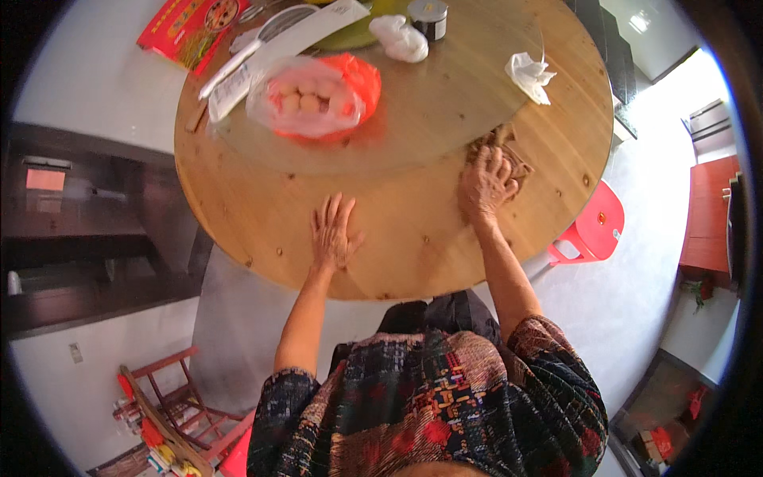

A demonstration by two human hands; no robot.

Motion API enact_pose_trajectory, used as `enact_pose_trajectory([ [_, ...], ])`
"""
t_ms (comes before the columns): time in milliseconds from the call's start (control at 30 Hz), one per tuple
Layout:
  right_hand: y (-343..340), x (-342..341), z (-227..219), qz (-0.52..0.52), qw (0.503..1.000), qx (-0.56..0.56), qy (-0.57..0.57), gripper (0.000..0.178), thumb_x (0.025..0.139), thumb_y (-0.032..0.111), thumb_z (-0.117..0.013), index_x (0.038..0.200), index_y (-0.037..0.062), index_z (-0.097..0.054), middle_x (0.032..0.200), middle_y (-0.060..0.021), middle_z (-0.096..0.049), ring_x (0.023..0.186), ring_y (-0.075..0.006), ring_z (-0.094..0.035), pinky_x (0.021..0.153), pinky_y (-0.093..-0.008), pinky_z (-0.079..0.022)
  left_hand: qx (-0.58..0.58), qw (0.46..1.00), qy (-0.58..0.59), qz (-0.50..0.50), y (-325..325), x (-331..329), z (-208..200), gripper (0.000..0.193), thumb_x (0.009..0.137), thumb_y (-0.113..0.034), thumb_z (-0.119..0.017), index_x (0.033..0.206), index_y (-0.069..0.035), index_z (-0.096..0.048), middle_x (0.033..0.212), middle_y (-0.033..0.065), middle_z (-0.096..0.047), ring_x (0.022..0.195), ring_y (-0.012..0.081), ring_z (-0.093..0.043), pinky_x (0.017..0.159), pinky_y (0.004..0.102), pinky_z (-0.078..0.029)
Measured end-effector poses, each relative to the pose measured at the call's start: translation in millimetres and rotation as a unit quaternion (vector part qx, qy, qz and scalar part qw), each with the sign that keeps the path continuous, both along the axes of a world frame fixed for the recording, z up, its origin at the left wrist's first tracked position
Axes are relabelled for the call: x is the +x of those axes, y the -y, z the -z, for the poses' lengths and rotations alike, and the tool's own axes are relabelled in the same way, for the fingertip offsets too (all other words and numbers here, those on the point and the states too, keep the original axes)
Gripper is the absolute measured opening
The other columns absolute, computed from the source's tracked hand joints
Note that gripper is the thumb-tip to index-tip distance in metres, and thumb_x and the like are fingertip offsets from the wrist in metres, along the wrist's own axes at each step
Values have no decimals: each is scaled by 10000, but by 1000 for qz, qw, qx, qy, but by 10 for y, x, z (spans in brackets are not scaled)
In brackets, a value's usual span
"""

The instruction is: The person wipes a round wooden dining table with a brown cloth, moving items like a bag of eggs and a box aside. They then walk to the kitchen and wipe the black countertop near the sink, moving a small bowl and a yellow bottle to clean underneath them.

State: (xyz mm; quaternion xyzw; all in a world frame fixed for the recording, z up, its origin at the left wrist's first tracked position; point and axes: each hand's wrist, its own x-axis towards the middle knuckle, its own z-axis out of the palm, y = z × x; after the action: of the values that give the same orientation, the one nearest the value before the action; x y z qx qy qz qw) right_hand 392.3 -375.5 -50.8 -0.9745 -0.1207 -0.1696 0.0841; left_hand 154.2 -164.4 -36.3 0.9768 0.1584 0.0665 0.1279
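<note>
One patterned shirt point(429, 397), in dark, red and tan weave, stands at the near edge of the one round wooden table point(381, 238), and two bare forearms reach over it. The left hand point(331, 233) lies palm down on the table's near part, fingers straight and moderately spread, holding nothing. The right hand point(486, 187) is farther in, on the table's right side, pressed over one crumpled brown cloth point(520, 163) — its fingers reach out over the fabric, slightly apart, though I cannot tell whether they grip it. The cloth rests on the table by the rim of one clear glass turntable point(429, 135).

Off the table's right edge stands one red plastic stool point(600, 219); well off its near left side is one wooden chair point(179, 397).

Toward the table's far side sits one translucent white-and-red plastic bag point(350, 95) with several egg-like round items point(308, 103) — at least four, the rest blurred by the film. One crumpled white tissue point(530, 78) lies at the table's far right. At its far end are one bunched white plastic bag point(399, 38), one dark jar with a grey lid point(428, 20) and, at the far left edge, one red food packet point(187, 36).
</note>
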Motion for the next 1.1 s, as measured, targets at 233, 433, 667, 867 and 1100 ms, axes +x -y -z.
enact_pose_trajectory([
  [233,-483,-1372,-220,-303,951,61,18,406,730,224,-591,1124,126,-578,1196,-55,-458,1087,-262,-428,811,-485,-321,-59,996,64,-9,16,-154,46,569,900,-376,-551,1378,-116,-385,1464,139,-314,1347,389,-253,1079,539,-230],
  [433,-152,-2085,-256,-504,859,85,-23,373,758,226,-598,1126,165,-593,1261,-29,-479,1110,-212,-448,827,-468,-375,-107,984,140,2,-14,-524,131,437,900,-259,-585,1237,4,-494,1365,221,-415,1244,415,-389,1032,463,-345],
  [667,1149,-1113,-96,-260,964,-58,8,481,767,275,-603,1237,217,-516,1316,-6,-471,1156,-247,-444,869,-470,-355,-153,984,93,-1,155,-804,-55,462,835,-191,-667,1238,-38,-501,1368,195,-394,1256,359,-379,1030,424,-361],
  [867,1761,-353,34,10,999,-24,-48,482,882,380,-512,1342,257,-437,1378,-26,-423,1244,-280,-378,917,-540,-351,-175,978,110,5,333,-873,-178,413,823,-176,-674,1199,-66,-541,1307,157,-456,1188,334,-444,995,417,-392],
  [1100,798,-1292,28,-146,989,-13,11,526,747,288,-620,1254,217,-502,1328,-25,-442,1191,-268,-416,865,-514,-349,-204,975,72,45,535,-990,-309,228,817,-152,-670,1023,-67,-619,1126,94,-555,1085,288,-508,913,391,-440],
])
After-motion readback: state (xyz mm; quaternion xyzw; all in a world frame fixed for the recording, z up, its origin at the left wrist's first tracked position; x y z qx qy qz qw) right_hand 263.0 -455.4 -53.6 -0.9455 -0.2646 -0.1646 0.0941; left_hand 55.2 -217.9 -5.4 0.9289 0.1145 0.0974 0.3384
